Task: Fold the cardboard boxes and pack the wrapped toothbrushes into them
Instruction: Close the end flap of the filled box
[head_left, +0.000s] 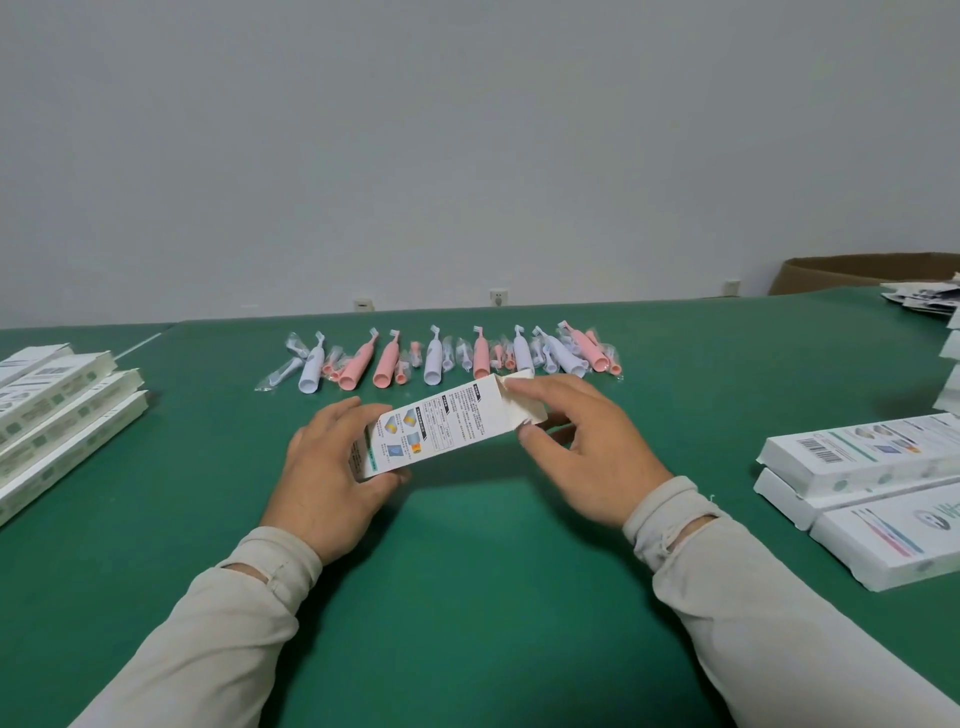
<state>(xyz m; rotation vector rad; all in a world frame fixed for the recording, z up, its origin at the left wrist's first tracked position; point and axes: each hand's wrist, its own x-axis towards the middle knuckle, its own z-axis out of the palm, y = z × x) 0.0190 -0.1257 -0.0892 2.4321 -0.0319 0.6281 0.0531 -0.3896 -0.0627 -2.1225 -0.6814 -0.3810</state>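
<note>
Long printed white cardboard box (452, 423) held just above green matte counter (467, 597), tilted. Left hand (332, 467) grips its near end, fingers curled round. Right hand (582, 447) pinches far end flap. Wrapped pink and white plastic toothbrushes (441, 356) in row behind.

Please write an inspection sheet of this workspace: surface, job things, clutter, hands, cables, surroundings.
Surface: green table.
Job things: box held above the table; row of wrapped toothbrushes behind it; box stacks at left and right.
Clutter: paper pile at far right.
Hands: left hand grips the box's near end; right hand holds its far-end flap.
Cables: nothing seen.
Surroundings: grey wall, wall sockets, brown carton.
</note>
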